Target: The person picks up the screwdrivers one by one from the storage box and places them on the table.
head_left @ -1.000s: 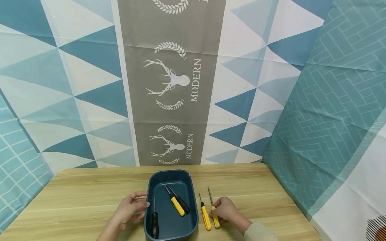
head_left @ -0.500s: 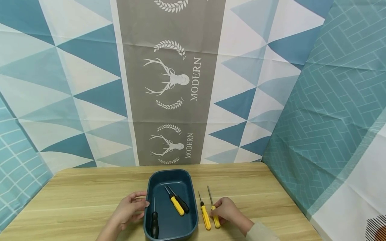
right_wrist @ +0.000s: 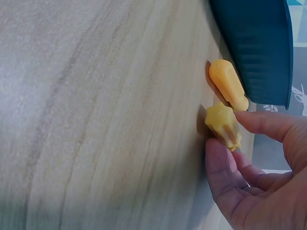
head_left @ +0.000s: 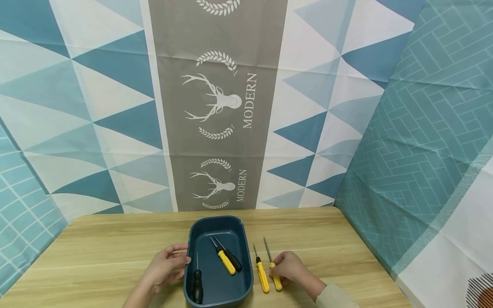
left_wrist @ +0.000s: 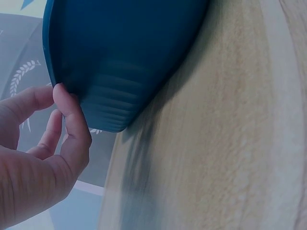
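Note:
A dark blue plastic box (head_left: 219,288) stands on the wooden table. My left hand (head_left: 166,270) holds its left rim; in the left wrist view the fingertips (left_wrist: 60,91) meet at that rim. Right of the box, my right hand (head_left: 289,268) pinches a yellow-handled screwdriver (head_left: 276,282), its shank pointing away from me. The right wrist view shows the fluted end of its handle (right_wrist: 221,120) between thumb and fingers, close over the table. Between that hand and the box lies another yellow-handled screwdriver (head_left: 263,278) with a black collar.
Inside the box lie a black-handled screwdriver (head_left: 198,286) along the left wall, a yellow-handled one (head_left: 226,263) and another black-handled one (head_left: 233,261) side by side. A patterned cloth (head_left: 215,141) hangs behind the wooden table (head_left: 115,252).
The screwdriver in my right hand has turned slightly, its tip shifting a little to the left. My left hand and the box hold nearly still.

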Available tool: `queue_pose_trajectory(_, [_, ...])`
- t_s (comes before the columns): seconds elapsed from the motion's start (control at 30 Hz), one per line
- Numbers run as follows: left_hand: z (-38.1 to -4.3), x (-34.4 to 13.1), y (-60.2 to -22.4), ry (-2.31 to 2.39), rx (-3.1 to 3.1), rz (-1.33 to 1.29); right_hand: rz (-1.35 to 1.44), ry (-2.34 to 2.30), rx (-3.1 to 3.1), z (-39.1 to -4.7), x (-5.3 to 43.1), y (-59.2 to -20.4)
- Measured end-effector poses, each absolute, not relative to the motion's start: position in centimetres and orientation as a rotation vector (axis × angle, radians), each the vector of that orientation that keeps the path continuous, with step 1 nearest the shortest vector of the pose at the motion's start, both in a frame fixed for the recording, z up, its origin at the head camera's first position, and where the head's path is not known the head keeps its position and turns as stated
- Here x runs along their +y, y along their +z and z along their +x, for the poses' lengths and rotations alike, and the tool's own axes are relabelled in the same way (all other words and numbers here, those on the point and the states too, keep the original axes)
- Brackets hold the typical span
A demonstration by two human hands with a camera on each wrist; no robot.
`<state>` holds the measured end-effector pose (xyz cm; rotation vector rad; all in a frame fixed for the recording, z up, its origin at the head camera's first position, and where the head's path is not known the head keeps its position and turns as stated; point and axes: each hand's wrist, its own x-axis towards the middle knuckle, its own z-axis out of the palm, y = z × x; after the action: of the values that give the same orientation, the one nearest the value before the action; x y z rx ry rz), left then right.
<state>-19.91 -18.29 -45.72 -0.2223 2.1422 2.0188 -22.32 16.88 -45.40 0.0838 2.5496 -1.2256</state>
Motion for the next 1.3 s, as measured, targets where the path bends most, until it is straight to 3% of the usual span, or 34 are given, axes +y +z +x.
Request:
queue_pose_trajectory(0.73, [-19.7,-18.1,-45.4,2.019,2.153,-0.250,-0.192,-1.455,2.597,-22.6,18.5,-44.9])
queue_pose_trajectory(1.3, [-19.7,-18.1,-45.3,2.014,2.159,-0.230,-0.225,-1.659,2.568,-22.4,18.4,-42.6])
